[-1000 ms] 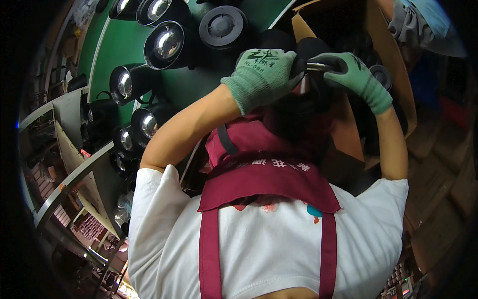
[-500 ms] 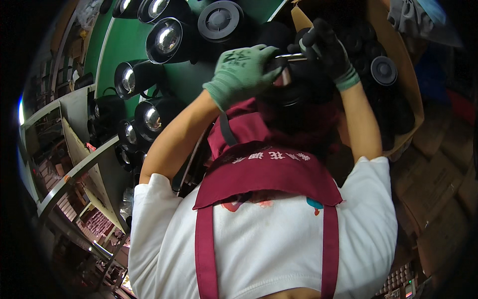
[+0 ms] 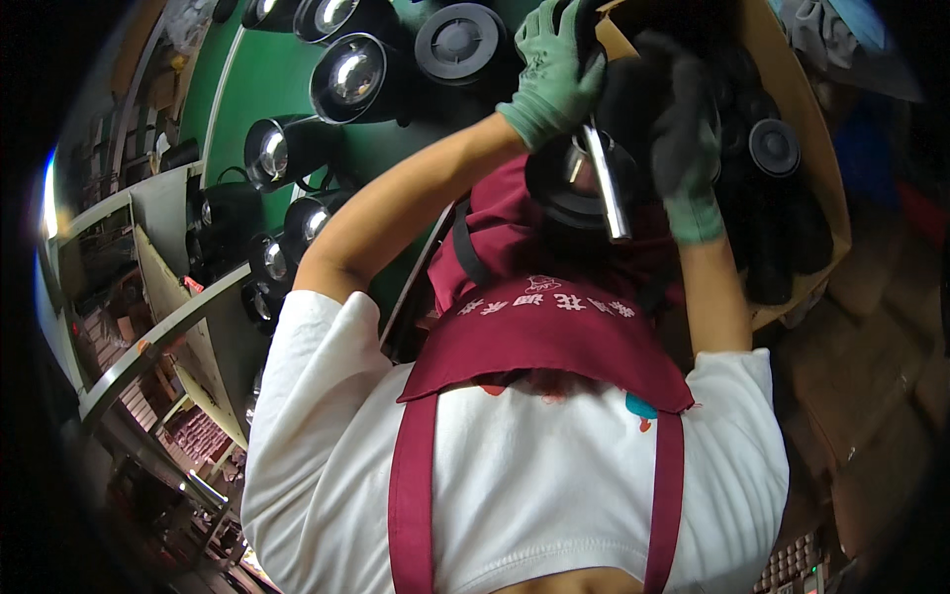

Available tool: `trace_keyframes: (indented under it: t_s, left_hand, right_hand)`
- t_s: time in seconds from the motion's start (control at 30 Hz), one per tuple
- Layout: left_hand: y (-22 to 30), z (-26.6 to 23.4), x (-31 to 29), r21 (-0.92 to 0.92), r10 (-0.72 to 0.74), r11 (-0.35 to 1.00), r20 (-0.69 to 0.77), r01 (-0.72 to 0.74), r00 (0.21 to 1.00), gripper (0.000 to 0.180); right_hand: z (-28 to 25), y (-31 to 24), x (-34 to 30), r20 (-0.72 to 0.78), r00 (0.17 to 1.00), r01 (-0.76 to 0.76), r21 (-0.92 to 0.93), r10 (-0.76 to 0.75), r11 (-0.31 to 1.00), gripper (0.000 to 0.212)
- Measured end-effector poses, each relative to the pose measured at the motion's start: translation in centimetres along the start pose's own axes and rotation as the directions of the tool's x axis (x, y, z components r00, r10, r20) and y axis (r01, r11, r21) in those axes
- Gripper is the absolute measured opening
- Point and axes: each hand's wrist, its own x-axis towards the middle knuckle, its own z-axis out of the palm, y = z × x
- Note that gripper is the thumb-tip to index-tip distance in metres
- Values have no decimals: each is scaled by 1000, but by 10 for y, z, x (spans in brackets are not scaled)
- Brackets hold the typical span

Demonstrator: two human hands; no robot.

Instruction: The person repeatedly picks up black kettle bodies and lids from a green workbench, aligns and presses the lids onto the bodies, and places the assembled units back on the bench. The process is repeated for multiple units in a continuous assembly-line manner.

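My left hand (image 3: 554,84), in a green glove, is closed around the upper end of a shiny metal rod-like tool (image 3: 605,183). The rod slants down in front of a black round lamp housing (image 3: 559,203) with a bright metallic centre, held close against my apron. Whether the rod touches the housing, I cannot tell. My right hand (image 3: 688,139), in a glove with dark fingers and a green cuff, is beside the dark rounded part (image 3: 628,104) right of the rod. Its fingers are smeared by motion, so its grip does not show.
Several black lamps (image 3: 354,77) with shiny reflectors stand on the green table (image 3: 267,74) at the left. A black ribbed disc-faced part (image 3: 459,42) is near the far edge. To the right, a cardboard box (image 3: 829,178) holds several black parts, one with a grey disc (image 3: 774,148).
My left hand has moved right and away from me, and the tool has swung from nearly level to pointing down towards me. My right hand has come lower, nearer to me.
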Motion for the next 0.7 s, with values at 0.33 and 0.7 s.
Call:
trace_keyframes:
  t_s: [0.33,0.7]
  left_hand:
    - [13,-91,-38,165,-617,647,687,744,383,51]
    - [73,-71,-11,662,-753,657,565,361,336,48]
  right_hand:
    - [-9,69,76,667,744,656,-713,-49,247,29]
    - [25,59,60,243,969,238,-964,32,120,50]
